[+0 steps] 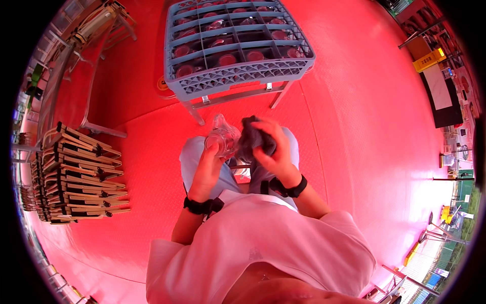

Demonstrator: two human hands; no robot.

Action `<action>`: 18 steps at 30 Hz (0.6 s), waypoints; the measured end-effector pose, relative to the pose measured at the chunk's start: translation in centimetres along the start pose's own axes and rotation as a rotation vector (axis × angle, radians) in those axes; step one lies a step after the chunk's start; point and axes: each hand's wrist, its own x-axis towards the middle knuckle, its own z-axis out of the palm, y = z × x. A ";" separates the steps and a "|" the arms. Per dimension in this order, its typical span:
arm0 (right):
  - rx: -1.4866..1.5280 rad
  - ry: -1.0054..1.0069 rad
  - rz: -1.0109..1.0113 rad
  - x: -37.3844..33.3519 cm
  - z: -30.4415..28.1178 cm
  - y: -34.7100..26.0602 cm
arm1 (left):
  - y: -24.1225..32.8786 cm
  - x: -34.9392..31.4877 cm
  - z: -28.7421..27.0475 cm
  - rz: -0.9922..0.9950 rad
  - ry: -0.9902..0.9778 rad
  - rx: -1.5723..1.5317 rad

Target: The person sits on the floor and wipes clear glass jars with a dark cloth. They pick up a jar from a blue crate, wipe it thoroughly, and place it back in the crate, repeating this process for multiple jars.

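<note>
A clear glass vessel (223, 141) is in my left hand (206, 169), held over my lap. Its round end faces me and a narrow, pointed part sticks up at the far side; I cannot tell whether that is a spout or a handle. My right hand (276, 154) grips a bunched dark grey cloth (251, 138) just to the right of the glass. The two are close together, and whether they touch is hard to make out. Beyond my knees, a grey-blue glass rack (243, 73) holds several clear glasses (227, 60) in its compartments.
The rack rests on a metal-legged stand (233, 97). Folded wooden-framed chairs (83, 177) are piled on the left, near a table with a metal frame (93, 86). A yellow sign (429, 60) and other equipment line the far right of the red floor (349, 116).
</note>
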 end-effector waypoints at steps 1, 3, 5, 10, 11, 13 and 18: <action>-0.006 -0.068 -0.036 0.4 0.1 -1.2 | -0.2 -0.1 0.7 0.038 -0.001 -0.011; 0.030 -0.170 -0.079 0.4 1.4 -2.6 | -0.2 -0.4 2.9 0.121 0.000 -0.030; 0.028 -0.126 -0.110 -0.4 2.7 -1.8 | -1.1 -0.2 1.7 0.108 -0.045 0.042; 0.320 -0.008 0.191 -2.4 3.7 2.3 | 0.6 -1.0 1.1 0.063 -0.105 -0.039; 0.402 -0.007 0.274 -2.3 3.7 2.8 | 0.7 -0.9 0.9 0.090 -0.090 0.036; 0.482 0.007 0.353 -2.7 3.7 3.0 | 0.5 -0.5 0.4 0.141 -0.061 0.188; 0.532 -0.067 0.611 -3.1 2.5 5.4 | 0.5 -0.1 0.9 0.106 -0.028 0.116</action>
